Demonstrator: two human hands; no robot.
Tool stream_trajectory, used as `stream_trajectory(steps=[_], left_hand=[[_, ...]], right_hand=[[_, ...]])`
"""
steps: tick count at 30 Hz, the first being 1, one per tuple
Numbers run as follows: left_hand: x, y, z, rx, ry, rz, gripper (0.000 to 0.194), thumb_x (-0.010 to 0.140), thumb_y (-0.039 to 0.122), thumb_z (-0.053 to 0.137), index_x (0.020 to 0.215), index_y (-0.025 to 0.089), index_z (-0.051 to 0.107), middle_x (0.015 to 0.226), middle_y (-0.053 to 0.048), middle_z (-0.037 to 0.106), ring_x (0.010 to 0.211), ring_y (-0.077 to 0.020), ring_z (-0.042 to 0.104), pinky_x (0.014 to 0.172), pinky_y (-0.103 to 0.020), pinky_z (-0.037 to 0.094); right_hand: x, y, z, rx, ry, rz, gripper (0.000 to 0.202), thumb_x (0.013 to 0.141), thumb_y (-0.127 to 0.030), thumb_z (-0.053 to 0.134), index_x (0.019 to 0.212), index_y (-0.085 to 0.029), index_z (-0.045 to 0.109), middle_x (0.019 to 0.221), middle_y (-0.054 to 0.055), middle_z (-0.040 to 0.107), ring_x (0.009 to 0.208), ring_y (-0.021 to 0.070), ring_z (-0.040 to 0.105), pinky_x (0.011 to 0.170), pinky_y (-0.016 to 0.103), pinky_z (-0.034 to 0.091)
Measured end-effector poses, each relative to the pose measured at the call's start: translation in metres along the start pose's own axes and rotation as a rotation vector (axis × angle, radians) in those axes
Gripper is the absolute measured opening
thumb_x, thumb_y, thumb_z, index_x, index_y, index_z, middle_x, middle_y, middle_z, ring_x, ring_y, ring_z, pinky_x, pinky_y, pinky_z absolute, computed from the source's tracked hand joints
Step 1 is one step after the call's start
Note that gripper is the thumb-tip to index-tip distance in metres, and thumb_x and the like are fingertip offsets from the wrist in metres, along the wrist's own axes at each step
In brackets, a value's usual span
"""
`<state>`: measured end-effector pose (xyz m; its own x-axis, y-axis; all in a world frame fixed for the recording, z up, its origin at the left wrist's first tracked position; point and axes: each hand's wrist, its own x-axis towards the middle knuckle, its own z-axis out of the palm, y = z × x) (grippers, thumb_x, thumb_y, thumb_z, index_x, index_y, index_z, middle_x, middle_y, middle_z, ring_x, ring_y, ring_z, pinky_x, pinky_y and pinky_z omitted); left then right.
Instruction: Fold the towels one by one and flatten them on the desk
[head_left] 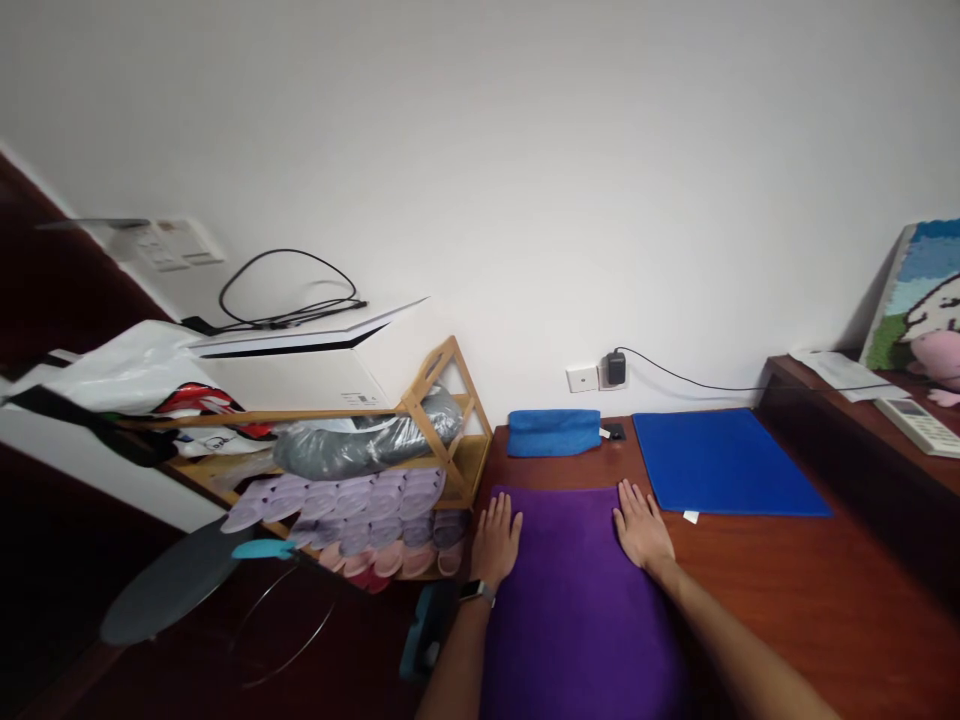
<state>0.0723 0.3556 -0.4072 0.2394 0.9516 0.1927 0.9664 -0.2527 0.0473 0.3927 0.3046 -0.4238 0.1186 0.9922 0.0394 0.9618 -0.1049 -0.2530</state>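
Note:
A purple cloth (574, 590) lies spread flat on the reddish-brown wooden tabletop. My left hand (496, 540), below which a watch sits on the wrist, rests flat on its far left edge. On the far right edge, my right hand (643, 525) lies palm down with fingers stretched out. Neither hand grasps anything. Beyond the purple cloth, by the wall, is a folded light blue cloth (553, 433). To the right of my right hand a dark blue cloth (727, 462) lies flat, a white tag showing at its near edge.
A wooden rack (450, 430) on the left carries slippers (375, 500), a white box (300, 378) and plastic-wrapped grey material (352, 450). A black plug (616, 367) with a cable is in the wall socket. On the raised right surface lies a remote control (919, 425).

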Motion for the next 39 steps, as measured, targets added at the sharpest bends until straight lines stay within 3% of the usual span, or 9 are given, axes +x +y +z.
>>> stream_trajectory(steps=[6, 10, 17, 20, 25, 28, 31, 36, 39], left_hand=[[-0.003, -0.003, 0.005, 0.001, 0.007, -0.022, 0.065, 0.109, 0.048, 0.023, 0.160, 0.012, 0.041, 0.165, -0.016, 0.042, 0.155, -0.0289, 0.037, 0.126, -0.050, 0.034], [0.001, 0.004, 0.003, -0.018, 0.014, -0.040, 0.066, 0.108, 0.050, 0.024, 0.159, 0.015, 0.044, 0.165, -0.015, 0.044, 0.155, -0.0285, 0.037, 0.127, -0.049, 0.032], [-0.003, 0.004, -0.015, -0.006, 0.136, -0.008, 0.061, 0.107, 0.037, 0.026, 0.149, 0.005, 0.056, 0.157, -0.020, 0.054, 0.149, -0.0298, 0.047, 0.127, -0.048, 0.033], [-0.018, 0.046, -0.022, -0.041, 0.191, 0.123, 0.059, 0.108, 0.034, 0.024, 0.149, 0.008, 0.057, 0.155, -0.017, 0.056, 0.148, -0.0288, 0.048, 0.127, -0.050, 0.034], [-0.053, 0.178, -0.016, -0.206, 0.007, 0.390, 0.063, 0.109, 0.046, 0.021, 0.163, 0.016, 0.036, 0.170, -0.008, 0.036, 0.158, -0.0227, 0.032, 0.130, -0.045, 0.028], [-0.065, 0.210, -0.009, -0.249, -0.103, 0.332, 0.066, 0.109, 0.047, 0.015, 0.165, 0.014, 0.031, 0.171, -0.009, 0.033, 0.159, -0.0226, 0.029, 0.131, -0.045, 0.027], [-0.074, 0.166, -0.007, -0.207, -0.115, 0.275, 0.068, 0.109, 0.053, 0.018, 0.164, 0.017, 0.034, 0.171, -0.009, 0.033, 0.159, -0.0252, 0.029, 0.131, -0.049, 0.026], [-0.099, 0.025, -0.005, -0.049, 0.035, 0.004, 0.071, 0.107, 0.056, 0.024, 0.160, 0.012, 0.041, 0.165, -0.018, 0.042, 0.155, -0.0322, 0.038, 0.125, -0.056, 0.035], [-0.110, -0.014, -0.004, -0.029, 0.077, -0.023, 0.070, 0.108, 0.054, 0.024, 0.159, 0.010, 0.042, 0.164, -0.018, 0.044, 0.153, -0.0300, 0.041, 0.124, -0.052, 0.038]], right_hand=[[-0.005, -0.004, -0.013, 0.010, -0.035, 0.013, 0.066, 0.105, -0.037, 0.023, 0.166, -0.011, 0.027, 0.173, 0.009, 0.026, 0.161, 0.0234, 0.020, 0.131, 0.047, 0.017], [-0.037, -0.007, -0.016, -0.037, 0.051, 0.019, 0.066, 0.106, -0.037, 0.018, 0.167, -0.010, 0.023, 0.174, 0.008, 0.022, 0.162, 0.0227, 0.015, 0.132, 0.046, 0.012], [-0.071, -0.012, -0.006, -0.007, -0.024, 0.065, 0.066, 0.107, -0.040, 0.021, 0.166, -0.011, 0.026, 0.173, 0.008, 0.023, 0.161, 0.0240, 0.018, 0.132, 0.047, 0.014], [-0.068, -0.013, -0.007, 0.019, -0.006, 0.056, 0.066, 0.106, -0.038, 0.022, 0.166, -0.011, 0.026, 0.173, 0.010, 0.024, 0.161, 0.0249, 0.019, 0.132, 0.048, 0.014], [-0.071, -0.007, -0.007, 0.010, -0.013, 0.010, 0.065, 0.103, -0.031, 0.027, 0.165, -0.012, 0.028, 0.173, 0.009, 0.022, 0.162, 0.0265, 0.017, 0.131, 0.051, 0.013], [-0.073, -0.003, -0.005, 0.009, -0.009, -0.032, 0.066, 0.101, -0.031, 0.031, 0.166, -0.016, 0.028, 0.173, 0.007, 0.021, 0.162, 0.0265, 0.015, 0.131, 0.051, 0.013], [-0.072, -0.005, -0.002, 0.030, -0.014, 0.023, 0.066, 0.105, -0.038, 0.024, 0.166, -0.013, 0.025, 0.173, 0.008, 0.023, 0.162, 0.0253, 0.016, 0.131, 0.049, 0.012], [-0.068, -0.008, 0.001, 0.017, -0.007, 0.056, 0.067, 0.106, -0.039, 0.020, 0.166, -0.010, 0.024, 0.173, 0.009, 0.023, 0.162, 0.0247, 0.016, 0.131, 0.049, 0.010], [-0.067, -0.012, -0.007, -0.001, -0.020, 0.068, 0.067, 0.105, -0.037, 0.020, 0.166, -0.010, 0.025, 0.173, 0.009, 0.023, 0.162, 0.0249, 0.018, 0.131, 0.049, 0.011]])
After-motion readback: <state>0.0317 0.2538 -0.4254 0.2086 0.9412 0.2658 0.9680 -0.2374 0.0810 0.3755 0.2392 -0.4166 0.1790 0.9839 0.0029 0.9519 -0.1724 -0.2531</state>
